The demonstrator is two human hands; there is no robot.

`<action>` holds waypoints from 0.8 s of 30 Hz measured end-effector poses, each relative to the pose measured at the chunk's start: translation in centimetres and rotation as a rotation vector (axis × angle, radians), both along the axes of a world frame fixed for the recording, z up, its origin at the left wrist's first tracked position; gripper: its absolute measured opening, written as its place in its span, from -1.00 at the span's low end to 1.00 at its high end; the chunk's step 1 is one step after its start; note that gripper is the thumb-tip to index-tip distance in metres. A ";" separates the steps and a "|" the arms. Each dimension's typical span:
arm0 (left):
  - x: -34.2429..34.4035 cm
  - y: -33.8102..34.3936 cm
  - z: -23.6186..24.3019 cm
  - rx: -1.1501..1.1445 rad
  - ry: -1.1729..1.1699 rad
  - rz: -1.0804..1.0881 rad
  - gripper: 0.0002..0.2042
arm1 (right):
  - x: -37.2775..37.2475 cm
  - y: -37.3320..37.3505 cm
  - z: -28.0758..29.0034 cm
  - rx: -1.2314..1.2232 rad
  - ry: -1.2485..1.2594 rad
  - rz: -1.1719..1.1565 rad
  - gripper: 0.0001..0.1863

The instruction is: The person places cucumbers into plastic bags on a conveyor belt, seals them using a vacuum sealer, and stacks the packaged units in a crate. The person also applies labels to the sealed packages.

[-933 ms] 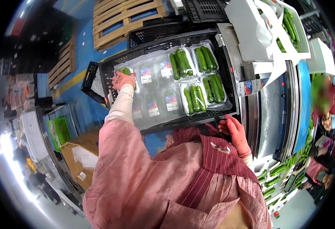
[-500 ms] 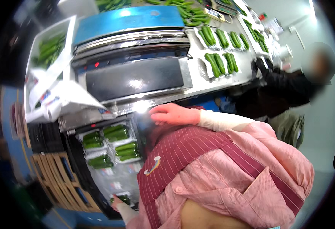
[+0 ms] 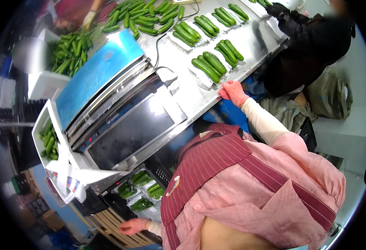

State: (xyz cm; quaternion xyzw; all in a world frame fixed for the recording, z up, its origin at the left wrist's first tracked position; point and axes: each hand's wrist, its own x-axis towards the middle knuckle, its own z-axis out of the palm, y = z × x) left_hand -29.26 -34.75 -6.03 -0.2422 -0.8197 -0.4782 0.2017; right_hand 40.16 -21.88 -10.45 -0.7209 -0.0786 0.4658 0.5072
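Note:
My right hand (image 3: 234,92), in a pink-orange glove, is at the front edge of the metal table with its fingers curled in, nothing visible in them. Just behind it lies a white tray of green cucumbers (image 3: 209,66), with another such tray (image 3: 229,53) beside it. My left hand (image 3: 134,226), gloved alike, hangs low at the left, empty, with fingers stretched out. It is just below a dark crate (image 3: 160,171) holding several wrapped cucumber packs (image 3: 141,204). Between the hands stands a wrapping machine with a blue cover (image 3: 104,77) and a dark flat plate (image 3: 131,132).
Loose cucumbers (image 3: 149,18) are heaped at the back, beside a full white box (image 3: 45,85). A white bin (image 3: 45,121) with cucumbers stands left of the machine. Wooden slats (image 3: 112,225) lie below. A person in dark clothes (image 3: 303,54) works at right; another person's gloved hand (image 3: 89,18) is at back left.
My view has swung toward the right. My right hand has moved from before the machine to beside the trays. My left hand has come away from the pack in the crate.

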 end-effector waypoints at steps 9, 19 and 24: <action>42.3 30.0 11.9 -0.198 -0.456 -1.706 -0.43 | 1.5 2.1 -0.6 -0.140 -0.302 0.343 -0.67; 63.1 39.3 -4.4 -1.051 -0.123 -1.818 -0.06 | 1.8 3.0 0.9 -0.162 -0.155 0.114 -0.56; 65.0 36.9 -3.3 -1.124 0.063 -1.963 -0.12 | 2.3 2.6 -1.6 -0.181 -0.293 0.142 -0.66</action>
